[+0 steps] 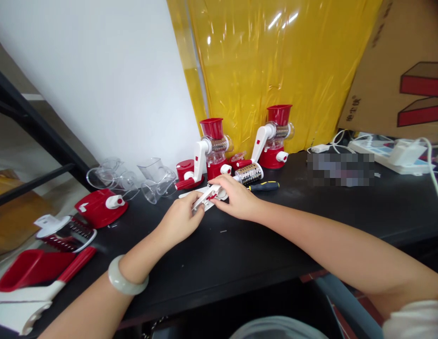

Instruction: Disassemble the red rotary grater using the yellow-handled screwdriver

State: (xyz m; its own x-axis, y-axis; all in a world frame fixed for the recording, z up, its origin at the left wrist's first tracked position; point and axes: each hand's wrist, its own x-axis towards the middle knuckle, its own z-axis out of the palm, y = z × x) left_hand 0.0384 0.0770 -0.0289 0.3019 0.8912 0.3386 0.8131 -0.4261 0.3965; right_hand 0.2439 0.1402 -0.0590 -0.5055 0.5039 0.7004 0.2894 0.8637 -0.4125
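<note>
Both my hands meet over a white and red crank handle part (pixel 207 196) lying on the black table (pixel 311 221). My left hand (pixel 180 217), with a pale bangle on its wrist, pinches the near end of the part. My right hand (pixel 235 197) closes its fingers on the far end. Just beyond my right hand lie a steel grater drum (pixel 249 173) and a black and yellow screwdriver (pixel 264 186). Two assembled red and white rotary graters (pixel 212 149) (pixel 275 136) stand behind them.
Clear plastic housings (pixel 134 179), a red base (pixel 101 207), a blade drum (pixel 63 230) and a red hopper with a handle (pixel 35 268) lie at the left. A power strip with cables (pixel 392 155), yellow sheeting and a cardboard box (pixel 402 70) are at the back right.
</note>
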